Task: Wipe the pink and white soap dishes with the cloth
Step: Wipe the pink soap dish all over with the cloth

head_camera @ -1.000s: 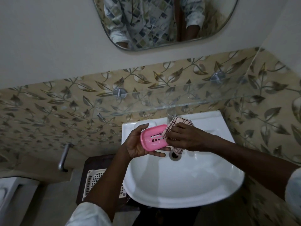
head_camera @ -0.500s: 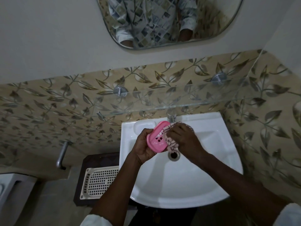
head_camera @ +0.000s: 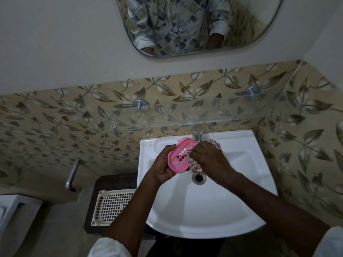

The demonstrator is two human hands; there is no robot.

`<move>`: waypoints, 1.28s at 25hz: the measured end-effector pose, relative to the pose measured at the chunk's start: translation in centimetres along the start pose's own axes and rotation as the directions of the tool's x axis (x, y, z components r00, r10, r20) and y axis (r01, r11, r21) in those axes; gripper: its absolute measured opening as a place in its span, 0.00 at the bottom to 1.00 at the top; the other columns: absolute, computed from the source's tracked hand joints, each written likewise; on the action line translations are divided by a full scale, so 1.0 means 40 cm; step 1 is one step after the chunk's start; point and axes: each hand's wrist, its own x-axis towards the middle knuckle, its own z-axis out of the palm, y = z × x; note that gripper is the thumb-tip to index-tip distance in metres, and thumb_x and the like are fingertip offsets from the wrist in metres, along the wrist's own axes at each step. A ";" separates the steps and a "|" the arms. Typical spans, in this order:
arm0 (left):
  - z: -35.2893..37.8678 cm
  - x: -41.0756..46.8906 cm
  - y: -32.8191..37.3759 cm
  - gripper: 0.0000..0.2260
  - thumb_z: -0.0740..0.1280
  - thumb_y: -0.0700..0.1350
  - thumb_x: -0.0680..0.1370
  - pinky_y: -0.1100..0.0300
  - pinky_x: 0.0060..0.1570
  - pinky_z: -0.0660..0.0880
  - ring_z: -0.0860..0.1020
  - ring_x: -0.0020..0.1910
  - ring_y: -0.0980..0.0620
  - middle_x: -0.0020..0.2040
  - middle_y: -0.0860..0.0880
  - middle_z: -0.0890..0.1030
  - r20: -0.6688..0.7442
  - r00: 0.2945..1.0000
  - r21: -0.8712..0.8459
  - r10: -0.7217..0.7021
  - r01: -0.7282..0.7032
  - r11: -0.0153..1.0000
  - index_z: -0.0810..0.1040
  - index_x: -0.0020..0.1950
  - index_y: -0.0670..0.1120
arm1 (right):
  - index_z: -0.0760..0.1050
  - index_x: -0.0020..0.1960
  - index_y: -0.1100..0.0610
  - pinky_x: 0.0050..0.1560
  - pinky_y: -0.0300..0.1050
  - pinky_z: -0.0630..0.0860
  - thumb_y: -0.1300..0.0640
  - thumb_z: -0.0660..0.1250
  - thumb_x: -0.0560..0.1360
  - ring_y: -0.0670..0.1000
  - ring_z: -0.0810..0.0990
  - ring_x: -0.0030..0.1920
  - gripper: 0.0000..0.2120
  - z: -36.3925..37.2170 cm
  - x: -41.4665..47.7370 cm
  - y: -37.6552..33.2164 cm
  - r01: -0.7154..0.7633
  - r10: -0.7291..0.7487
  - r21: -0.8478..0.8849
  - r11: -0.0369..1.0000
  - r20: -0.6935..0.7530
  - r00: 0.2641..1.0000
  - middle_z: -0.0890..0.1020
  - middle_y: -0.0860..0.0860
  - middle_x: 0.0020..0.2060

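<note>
Over the sink (head_camera: 204,210), just behind its drain (head_camera: 199,178), our left hand (head_camera: 163,164) curls round the pink soap dish (head_camera: 181,157), and our right hand (head_camera: 207,160) clamps the bunched cloth (head_camera: 194,166) against its slotted face. We should brace the dish firmly and work cloth into the slots and rim. Since a second ago, the dish has tipped steeper and sits nearer the tap (head_camera: 196,134) at the back edge.

Pink soap dish (head_camera: 181,158), pink-checked cloth (head_camera: 194,166), white sink (head_camera: 222,201), leaf-patterned beige tiles (head_camera: 74,115).
</note>
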 end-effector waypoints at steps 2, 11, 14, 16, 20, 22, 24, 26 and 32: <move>0.011 0.003 -0.008 0.22 0.66 0.49 0.75 0.50 0.50 0.82 0.83 0.48 0.41 0.53 0.35 0.83 -0.036 0.998 -0.064 0.054 -0.057 0.996 0.78 0.62 0.35 | 0.83 0.47 0.61 0.45 0.48 0.80 0.65 0.67 0.62 0.59 0.82 0.42 0.14 0.024 -0.006 -0.050 -0.013 0.014 0.069 0.998 -0.026 1.000 0.84 0.57 0.42; 0.037 0.014 -0.028 0.24 0.61 0.51 0.79 0.48 0.63 0.73 0.80 0.54 0.41 0.58 0.35 0.81 -0.066 0.994 -0.061 0.086 -0.090 0.994 0.74 0.68 0.36 | 0.84 0.48 0.60 0.49 0.55 0.81 0.69 0.74 0.55 0.61 0.83 0.46 0.21 0.004 0.012 -0.024 -0.051 0.050 0.014 0.999 0.059 0.997 0.85 0.57 0.44; 0.049 0.014 -0.025 0.25 0.63 0.51 0.77 0.49 0.64 0.71 0.79 0.55 0.42 0.58 0.36 0.79 -0.076 0.994 0.016 0.083 -0.082 0.997 0.74 0.68 0.36 | 0.84 0.47 0.61 0.42 0.53 0.81 0.68 0.71 0.57 0.63 0.82 0.43 0.18 0.009 0.003 -0.031 -0.185 0.182 0.072 0.980 0.046 0.982 0.83 0.59 0.42; 0.046 0.009 -0.030 0.21 0.64 0.50 0.76 0.51 0.57 0.75 0.81 0.50 0.43 0.54 0.37 0.81 -0.093 0.993 0.059 0.072 -0.067 0.996 0.79 0.62 0.36 | 0.84 0.48 0.59 0.44 0.52 0.81 0.67 0.77 0.56 0.62 0.82 0.44 0.20 0.016 -0.019 -0.031 -0.009 0.003 0.048 0.999 0.131 0.991 0.84 0.57 0.44; 0.042 0.005 -0.037 0.18 0.64 0.50 0.77 0.53 0.50 0.81 0.84 0.47 0.44 0.51 0.38 0.84 -0.088 0.992 0.040 0.089 -0.086 0.996 0.82 0.58 0.38 | 0.84 0.49 0.58 0.48 0.56 0.80 0.68 0.75 0.59 0.61 0.80 0.48 0.20 0.001 -0.010 -0.006 -0.227 0.214 0.064 0.972 0.171 0.962 0.83 0.57 0.46; 0.035 0.003 -0.038 0.20 0.65 0.50 0.76 0.53 0.49 0.81 0.84 0.46 0.44 0.50 0.37 0.84 -0.087 0.993 0.038 0.080 -0.077 0.996 0.80 0.59 0.36 | 0.83 0.50 0.56 0.51 0.51 0.78 0.65 0.73 0.61 0.57 0.78 0.49 0.18 0.015 -0.019 -0.034 -0.080 0.070 0.043 0.996 0.200 0.977 0.83 0.54 0.47; 0.032 -0.004 -0.041 0.20 0.64 0.50 0.76 0.50 0.51 0.81 0.84 0.48 0.43 0.52 0.37 0.84 -0.058 0.996 0.048 0.074 -0.071 0.996 0.82 0.59 0.37 | 0.84 0.50 0.57 0.50 0.52 0.78 0.64 0.74 0.60 0.59 0.81 0.48 0.18 0.007 -0.027 -0.009 0.007 -0.001 -0.029 1.000 0.196 0.981 0.84 0.55 0.46; 0.039 -0.008 -0.039 0.19 0.64 0.50 0.76 0.46 0.55 0.80 0.83 0.51 0.41 0.55 0.37 0.83 -0.029 0.996 0.043 0.088 -0.087 0.995 0.84 0.58 0.38 | 0.83 0.50 0.60 0.43 0.53 0.79 0.66 0.65 0.63 0.63 0.82 0.45 0.17 -0.020 -0.009 0.013 -0.215 0.220 -0.060 0.975 0.092 0.971 0.83 0.59 0.44; 0.044 -0.002 -0.041 0.22 0.64 0.50 0.76 0.45 0.59 0.78 0.82 0.54 0.40 0.57 0.36 0.82 -0.048 0.989 0.001 0.138 -0.138 0.990 0.80 0.63 0.36 | 0.79 0.58 0.61 0.41 0.48 0.76 0.65 0.71 0.68 0.62 0.79 0.48 0.18 0.012 0.010 -0.047 -0.399 0.404 -0.085 0.913 0.065 0.912 0.80 0.60 0.49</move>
